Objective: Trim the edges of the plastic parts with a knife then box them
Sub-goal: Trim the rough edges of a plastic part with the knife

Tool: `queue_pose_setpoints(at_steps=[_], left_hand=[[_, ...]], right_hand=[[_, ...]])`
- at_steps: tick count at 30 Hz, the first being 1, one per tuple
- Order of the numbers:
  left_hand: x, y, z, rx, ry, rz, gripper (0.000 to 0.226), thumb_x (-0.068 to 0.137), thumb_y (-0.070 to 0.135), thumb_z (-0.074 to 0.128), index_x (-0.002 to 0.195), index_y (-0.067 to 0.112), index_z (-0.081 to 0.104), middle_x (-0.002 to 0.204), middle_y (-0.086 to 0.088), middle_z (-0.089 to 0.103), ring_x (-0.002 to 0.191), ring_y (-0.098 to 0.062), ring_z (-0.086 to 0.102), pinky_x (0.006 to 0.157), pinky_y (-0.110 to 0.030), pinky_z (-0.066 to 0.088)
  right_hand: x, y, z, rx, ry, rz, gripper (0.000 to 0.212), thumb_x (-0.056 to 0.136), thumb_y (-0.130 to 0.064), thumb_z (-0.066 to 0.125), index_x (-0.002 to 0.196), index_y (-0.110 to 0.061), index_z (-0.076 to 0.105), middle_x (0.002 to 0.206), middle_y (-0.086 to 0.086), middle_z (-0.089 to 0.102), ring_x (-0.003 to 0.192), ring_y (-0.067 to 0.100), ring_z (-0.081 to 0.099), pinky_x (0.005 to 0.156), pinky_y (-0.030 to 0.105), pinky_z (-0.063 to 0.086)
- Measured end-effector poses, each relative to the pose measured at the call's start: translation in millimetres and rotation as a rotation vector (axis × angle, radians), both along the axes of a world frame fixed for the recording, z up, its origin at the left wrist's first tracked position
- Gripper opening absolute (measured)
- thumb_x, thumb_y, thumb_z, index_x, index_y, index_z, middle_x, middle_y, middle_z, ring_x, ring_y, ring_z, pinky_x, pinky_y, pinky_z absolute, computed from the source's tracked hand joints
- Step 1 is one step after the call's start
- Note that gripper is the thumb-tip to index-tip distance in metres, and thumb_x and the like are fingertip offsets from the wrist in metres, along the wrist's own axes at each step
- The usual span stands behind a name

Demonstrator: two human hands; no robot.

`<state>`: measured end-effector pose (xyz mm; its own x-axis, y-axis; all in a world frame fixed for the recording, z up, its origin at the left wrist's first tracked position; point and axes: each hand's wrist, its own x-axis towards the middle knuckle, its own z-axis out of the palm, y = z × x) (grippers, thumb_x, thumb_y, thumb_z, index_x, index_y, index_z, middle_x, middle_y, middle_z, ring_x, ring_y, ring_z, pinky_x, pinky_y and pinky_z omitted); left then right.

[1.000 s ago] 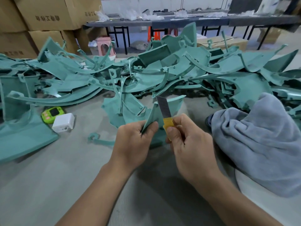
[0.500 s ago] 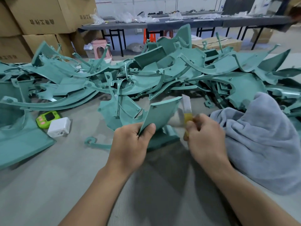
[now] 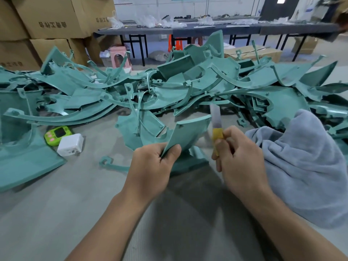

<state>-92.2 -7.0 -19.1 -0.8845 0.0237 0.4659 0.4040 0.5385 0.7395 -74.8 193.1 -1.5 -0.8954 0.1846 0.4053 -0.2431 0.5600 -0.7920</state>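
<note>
Our left hand (image 3: 150, 166) pinches a teal plastic part (image 3: 188, 132); our right hand (image 3: 239, 159) grips the knife (image 3: 216, 125), blade up beside the part's edge.

The teal plastic part (image 3: 188, 132) is showing a smooth, faintly sheeny skin, as is the heap of plastic parts (image 3: 197, 81) behind it. The knife (image 3: 216, 121) is catching light on its bare metal blade above a yellow plastic grip, while the grey towel (image 3: 301, 166) is lying soft and fuzzy on the matt, slightly rough-looking surface (image 3: 66, 204).
</note>
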Motion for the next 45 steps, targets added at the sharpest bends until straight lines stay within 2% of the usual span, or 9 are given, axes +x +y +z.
queue_pose_setpoints(at_steps=[4,10,16,21,23,26,30,38,45], left_hand=[[0,1,0,0.014,-0.007,-0.003,0.036,0.094,0.042,0.063,0.063,0.026,0.052,0.049,0.015,0.044,0.046,-0.003,0.038,0.044,-0.015,0.026],[4,2,5,-0.027,0.022,0.0,0.039,0.095,0.039,0.062,0.058,0.038,0.05,0.049,0.013,0.04,0.046,-0.005,0.037,0.044,-0.012,0.025],[7,4,7,0.001,-0.028,-0.006,0.038,0.096,0.035,0.064,0.059,0.04,0.057,0.048,0.019,0.047,0.046,0.0,0.041,0.045,-0.01,0.029],[8,1,7,-0.084,0.054,0.019,0.041,0.097,0.034,0.063,0.059,0.045,0.054,0.05,0.018,0.047,0.047,-0.002,0.042,0.046,-0.009,0.027],[13,3,8,-0.151,0.124,0.033,0.03,0.096,0.031,0.062,0.07,0.046,0.066,0.06,0.024,0.06,0.057,0.002,0.057,0.057,-0.002,0.035],[16,4,11,-0.271,0.287,-0.054,0.036,0.089,0.01,0.058,0.116,0.022,0.077,0.122,0.019,0.067,0.121,0.005,0.06,0.112,-0.015,0.034],[15,-3,15,-0.391,0.365,-0.224,0.036,0.085,0.005,0.069,0.115,0.023,0.078,0.138,0.004,0.063,0.136,-0.011,0.054,0.12,-0.047,0.032],[14,-10,19,-0.432,0.404,-0.071,0.05,0.092,0.013,0.069,0.141,0.018,0.061,0.158,-0.003,0.042,0.152,-0.02,0.03,0.124,-0.039,0.027],[21,-1,16,0.007,0.166,0.009,0.06,0.103,0.026,0.053,0.158,0.03,0.031,0.16,0.016,0.038,0.145,0.002,0.035,0.116,-0.029,0.038]], right_hand=[[13,-17,-3,0.143,0.14,0.201,0.015,0.102,-0.037,0.05,0.089,-0.028,0.049,0.068,-0.004,0.063,0.055,0.015,0.058,0.051,0.029,0.043],[-17,8,-3,0.054,-0.176,-0.201,0.021,0.101,-0.027,0.054,0.081,-0.021,0.057,0.069,0.0,0.067,0.069,0.024,0.064,0.061,0.038,0.051],[6,-10,-2,0.07,0.073,0.202,0.013,0.1,-0.034,0.053,0.088,-0.03,0.053,0.069,-0.006,0.067,0.053,0.014,0.061,0.049,0.029,0.049],[-20,13,-7,0.032,-0.233,-0.186,0.02,0.1,-0.028,0.056,0.081,-0.021,0.059,0.064,-0.001,0.067,0.059,0.017,0.061,0.052,0.028,0.044],[-23,18,-8,-0.142,-0.284,-0.125,0.021,0.102,-0.02,0.055,0.083,-0.019,0.061,0.062,0.002,0.068,0.051,0.017,0.058,0.048,0.026,0.045],[-20,13,-5,-0.712,-0.339,0.091,0.022,0.102,-0.004,0.05,0.083,-0.008,0.061,0.068,0.014,0.066,0.052,0.025,0.056,0.049,0.028,0.042],[-20,14,3,-1.135,-0.537,0.123,0.018,0.099,-0.015,0.057,0.084,-0.007,0.064,0.081,0.017,0.068,0.067,0.029,0.066,0.067,0.039,0.054],[-13,16,1,-0.733,-0.403,0.263,0.027,0.088,-0.004,0.072,0.065,-0.016,0.066,0.07,0.011,0.058,0.066,0.023,0.049,0.059,0.032,0.036],[-14,17,-2,-0.907,-0.177,0.026,0.022,0.092,-0.007,0.072,0.07,-0.014,0.073,0.074,0.018,0.065,0.072,0.034,0.051,0.072,0.045,0.043]])
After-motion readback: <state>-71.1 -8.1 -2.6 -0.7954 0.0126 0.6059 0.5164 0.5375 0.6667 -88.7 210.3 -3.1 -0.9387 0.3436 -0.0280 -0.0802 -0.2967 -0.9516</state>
